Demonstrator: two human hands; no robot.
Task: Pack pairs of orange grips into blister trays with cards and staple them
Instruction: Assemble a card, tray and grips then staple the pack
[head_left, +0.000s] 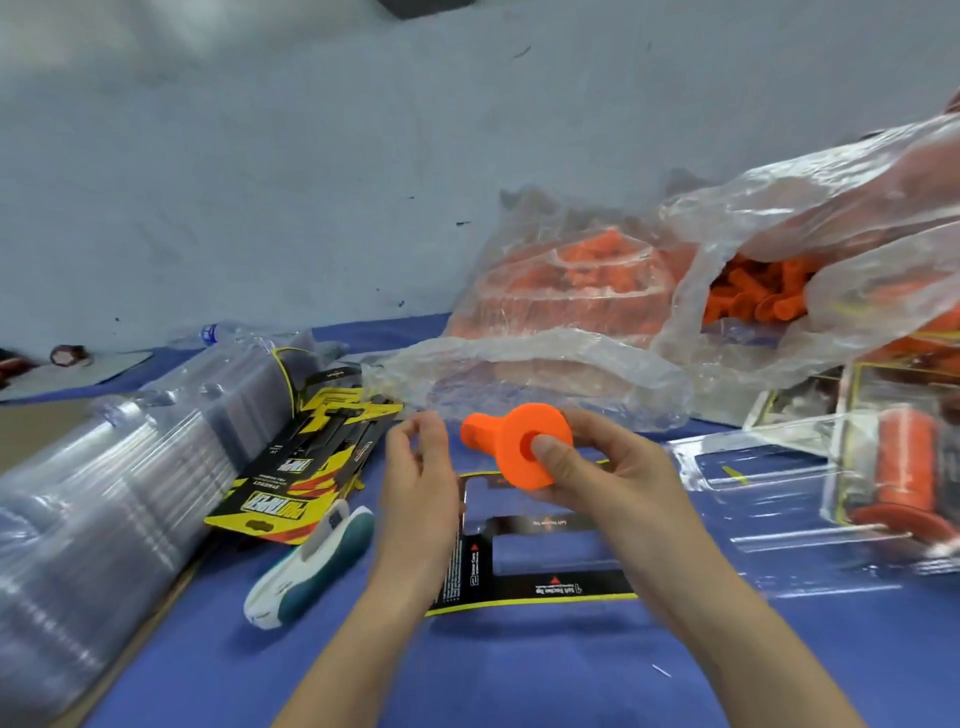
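We are early in this pack. Our right hand (613, 467) pinches one grip (514, 447) by its flange, thumb over the bore, above the card (535, 561) on the table (519, 675). Our left hand (421, 467) is loosely curled and holds nothing. A tray (883, 483) at right already holds a grip. The second grip and the stapling remain. The stapler (311, 566) and tray stack (130, 467) crowd the left and the bag (779, 291) the back, so the open room lies toward us.

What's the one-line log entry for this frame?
right hand: holds orange grip | left hand: empty, beside grip | card: flat on table, under hands | stapler: untouched, left of card
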